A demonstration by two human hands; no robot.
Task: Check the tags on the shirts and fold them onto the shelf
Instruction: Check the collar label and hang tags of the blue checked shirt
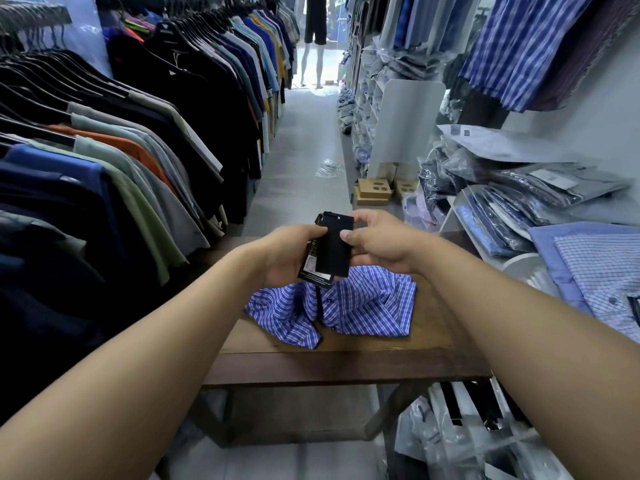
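I see left hand point(289, 252) and right hand point(377, 242) both pinching the black tags point(330, 251) above the blue checked shirt point(360, 306) on the table point(346, 362)

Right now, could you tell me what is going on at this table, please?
A person is checking the black tags above a blue checked shirt. The left hand holds the tags and the right hand pinches the front one. The shirt lies crumpled and unfolded on the wooden table; folded shirts sit on the right.
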